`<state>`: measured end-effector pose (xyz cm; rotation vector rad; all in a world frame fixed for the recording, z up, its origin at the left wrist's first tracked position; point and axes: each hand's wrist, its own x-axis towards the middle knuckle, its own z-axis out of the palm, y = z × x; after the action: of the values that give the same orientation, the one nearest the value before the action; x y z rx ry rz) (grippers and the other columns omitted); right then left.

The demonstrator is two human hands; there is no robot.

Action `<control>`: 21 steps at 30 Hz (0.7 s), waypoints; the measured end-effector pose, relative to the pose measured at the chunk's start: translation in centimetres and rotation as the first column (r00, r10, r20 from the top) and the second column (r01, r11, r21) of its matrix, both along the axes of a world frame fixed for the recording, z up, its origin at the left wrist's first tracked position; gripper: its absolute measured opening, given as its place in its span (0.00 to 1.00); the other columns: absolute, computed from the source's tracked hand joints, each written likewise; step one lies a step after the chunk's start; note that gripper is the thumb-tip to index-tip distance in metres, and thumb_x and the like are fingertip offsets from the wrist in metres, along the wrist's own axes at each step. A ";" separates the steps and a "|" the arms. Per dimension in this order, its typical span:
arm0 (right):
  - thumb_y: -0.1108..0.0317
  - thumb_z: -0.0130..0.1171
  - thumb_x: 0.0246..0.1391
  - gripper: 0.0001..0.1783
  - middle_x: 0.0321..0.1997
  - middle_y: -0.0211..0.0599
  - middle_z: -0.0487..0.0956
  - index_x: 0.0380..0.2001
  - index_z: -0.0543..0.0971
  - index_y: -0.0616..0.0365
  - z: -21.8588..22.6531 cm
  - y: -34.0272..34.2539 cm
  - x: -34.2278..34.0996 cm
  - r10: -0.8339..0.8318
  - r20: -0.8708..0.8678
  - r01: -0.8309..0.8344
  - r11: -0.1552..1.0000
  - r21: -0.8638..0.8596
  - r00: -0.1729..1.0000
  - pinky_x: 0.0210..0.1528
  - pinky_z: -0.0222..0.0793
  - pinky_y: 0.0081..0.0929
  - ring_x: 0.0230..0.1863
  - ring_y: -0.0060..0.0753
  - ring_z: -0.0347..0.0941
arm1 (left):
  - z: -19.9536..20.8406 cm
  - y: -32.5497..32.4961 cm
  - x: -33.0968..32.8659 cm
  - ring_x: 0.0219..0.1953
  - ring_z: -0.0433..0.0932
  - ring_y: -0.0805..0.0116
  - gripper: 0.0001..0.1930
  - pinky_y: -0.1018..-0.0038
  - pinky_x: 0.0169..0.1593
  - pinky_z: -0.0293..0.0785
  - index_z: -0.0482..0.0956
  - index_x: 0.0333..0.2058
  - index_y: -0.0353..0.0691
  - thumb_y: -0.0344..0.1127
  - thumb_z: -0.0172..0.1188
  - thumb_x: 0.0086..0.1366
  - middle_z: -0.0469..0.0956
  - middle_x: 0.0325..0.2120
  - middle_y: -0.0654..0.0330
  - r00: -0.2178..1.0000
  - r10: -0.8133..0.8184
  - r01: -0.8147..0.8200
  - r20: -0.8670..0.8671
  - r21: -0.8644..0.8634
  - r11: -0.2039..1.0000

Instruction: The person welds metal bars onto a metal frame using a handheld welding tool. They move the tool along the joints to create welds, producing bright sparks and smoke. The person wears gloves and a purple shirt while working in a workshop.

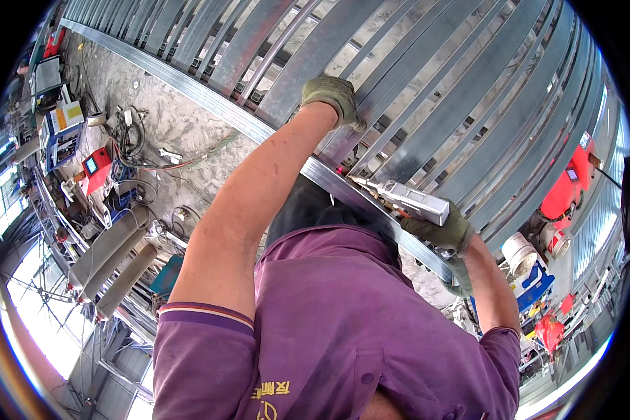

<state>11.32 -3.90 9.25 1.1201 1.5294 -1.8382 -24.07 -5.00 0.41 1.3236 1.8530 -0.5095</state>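
My left hand (331,98), in an olive-green work glove, is closed over a flat grey metal slat (304,66) near its lower end. My right hand (441,229), gloved alike, grips a handheld welding gun (416,201) with a silver-white body. The gun's thin nozzle points left, close to where the slats meet the long metal edge rail (224,108). A small red light spot shows on the metal just beyond the nozzle. The fingers of my right hand are partly hidden behind the gun.
Many parallel slats form a large frame ahead of me. A red machine with a screen (96,168), a blue-sided box (61,143), cables and metal channels (112,252) lie at the left. Red equipment (568,183) and a white bucket (519,253) stand at the right.
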 end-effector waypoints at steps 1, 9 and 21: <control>0.58 0.84 0.60 0.29 0.52 0.34 0.93 0.61 0.87 0.55 -0.2 0.0 0.0 0.021 -0.002 -0.021 1.000 0.004 1.000 0.56 0.81 0.28 0.51 0.23 0.85 | -0.2 0.0 0.0 0.60 0.88 0.52 0.42 0.57 0.63 0.84 0.91 0.57 0.47 0.73 0.79 0.53 0.90 0.56 0.55 1.000 0.003 -0.003 -0.002 0.007 1.000; 0.53 0.83 0.58 0.30 0.48 0.37 0.92 0.59 0.87 0.55 -3.2 -1.0 1.9 0.045 -0.103 -0.040 0.998 0.043 0.994 0.54 0.82 0.31 0.47 0.27 0.87 | 0.6 0.3 0.0 0.66 0.83 0.50 0.43 0.55 0.67 0.81 0.90 0.59 0.47 0.75 0.74 0.57 0.87 0.61 0.53 1.000 -0.007 0.008 0.021 -0.041 0.999; 0.50 0.83 0.58 0.30 0.47 0.36 0.93 0.58 0.88 0.55 -3.2 -1.1 1.5 0.087 -0.080 -0.082 0.995 0.061 0.993 0.53 0.83 0.32 0.47 0.30 0.88 | 0.7 0.2 0.2 0.63 0.85 0.48 0.43 0.54 0.66 0.81 0.90 0.59 0.45 0.75 0.75 0.56 0.88 0.60 0.52 1.000 -0.004 0.004 -0.007 -0.033 0.999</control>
<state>12.83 -4.98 6.08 1.0003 1.6606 -1.8140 -23.87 -4.77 1.14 1.3054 1.8410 -0.5452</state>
